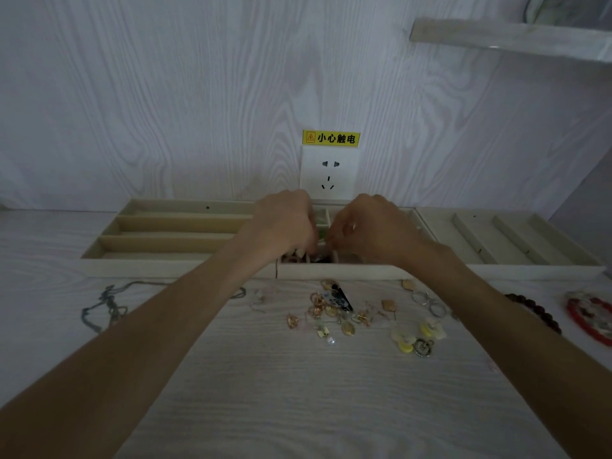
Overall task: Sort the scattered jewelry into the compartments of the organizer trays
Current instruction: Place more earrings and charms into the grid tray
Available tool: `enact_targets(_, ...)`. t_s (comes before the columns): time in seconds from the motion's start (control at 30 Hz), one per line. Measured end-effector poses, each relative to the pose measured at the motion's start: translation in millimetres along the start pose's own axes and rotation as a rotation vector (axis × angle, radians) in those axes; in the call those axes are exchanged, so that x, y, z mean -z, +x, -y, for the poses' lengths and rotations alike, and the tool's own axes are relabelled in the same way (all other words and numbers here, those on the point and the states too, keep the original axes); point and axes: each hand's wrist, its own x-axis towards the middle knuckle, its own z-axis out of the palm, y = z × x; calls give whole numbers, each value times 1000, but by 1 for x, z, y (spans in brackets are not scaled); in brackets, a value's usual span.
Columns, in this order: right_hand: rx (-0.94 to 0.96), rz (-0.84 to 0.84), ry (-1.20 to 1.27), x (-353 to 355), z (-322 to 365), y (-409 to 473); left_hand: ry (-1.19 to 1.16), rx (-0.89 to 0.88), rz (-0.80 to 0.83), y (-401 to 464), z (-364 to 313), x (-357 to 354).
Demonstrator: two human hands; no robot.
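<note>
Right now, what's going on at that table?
A person is sorting jewelry. Both hands, left hand and right hand, are together over the middle tray, working on something small I can't make out. The left tray and right tray look unfilled. Loose earrings, rings, a chain necklace and bracelets lie on the table.

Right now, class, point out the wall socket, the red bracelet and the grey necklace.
wall socket (329, 173), head view, centre of its white faceplate.
red bracelet (578, 321), head view, left curve of its beads.
grey necklace (111, 304), head view, bunched chain on the table.
</note>
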Motion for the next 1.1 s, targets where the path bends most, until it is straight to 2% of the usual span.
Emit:
enact_targets(0.17, -30, 92, 120, 20, -4, -14, -191, -78, 66, -10, 6, 6)
enact_targets(0.3, -44, 289, 78, 21, 3, -39, -445, -176, 95, -33, 8, 12)
enact_targets(0.47, -125, 231, 20, -4, 8, -57, -380, -228, 124, -61, 13, -8)
enact_targets(0.6, -239, 260, 18, -12, 4, -56, -257, -238, 147, -75, 14, -16)
enact_targets(0.73, -274, 284, 42, -9, 6, -53, -179, -230, 118, -81, 10, -14)
enact_targets(1.1, -160, 256, 370, 34, 7, -52, -441, -294, 148, -76, 9, 8)
